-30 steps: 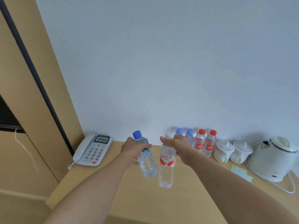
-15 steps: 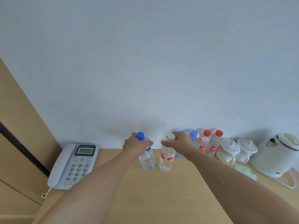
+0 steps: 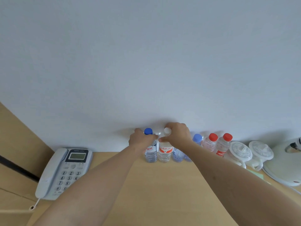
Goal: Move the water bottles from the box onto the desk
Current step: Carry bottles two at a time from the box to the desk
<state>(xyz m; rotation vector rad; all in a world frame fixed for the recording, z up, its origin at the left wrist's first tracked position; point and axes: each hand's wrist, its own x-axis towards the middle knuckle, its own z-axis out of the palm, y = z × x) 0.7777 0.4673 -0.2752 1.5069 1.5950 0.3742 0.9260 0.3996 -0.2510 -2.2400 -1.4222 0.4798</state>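
Standing upright at the back of the desk [image 3: 162,190], right against the wall [image 3: 146,54], two water bottles are held near their tops, one per hand. The blue-capped bottle [image 3: 150,152] is gripped around the neck/shoulder by the left hand [image 3: 140,141], fingers curled round it just under the cap. The white-capped bottle [image 3: 165,152], w/ a red and white label, is gripped by the right hand [image 3: 177,136], thumb and fingers wrapped at the neck, cap showing beside the knuckles. The two bottles are seen just beside each other, bases on the desk surface as far as can be told; whether they touch each other cannot be told. The hands are close together, thumbs nearly meeting btwn the two necks.

To the right of these, along the same wall line, more bottles are lined up: one w/ a pale blue cap [image 3: 196,141], partly hidden behind the right forearm, w/ a further clear bottle base visible under the wrist, then two red-capped bottles [image 3: 218,144] side by side. Next to those, two white lidded cups [image 3: 250,154] are set, and at the far right edge a white electric kettle [image 3: 286,163] on its base is cut off by the frame. A small green card is partly seen in front of the cups.

At the left end of the desk a grey corded phone [image 3: 63,172] is placed, handset on cradle, keypad and display facing up. No box is in view.
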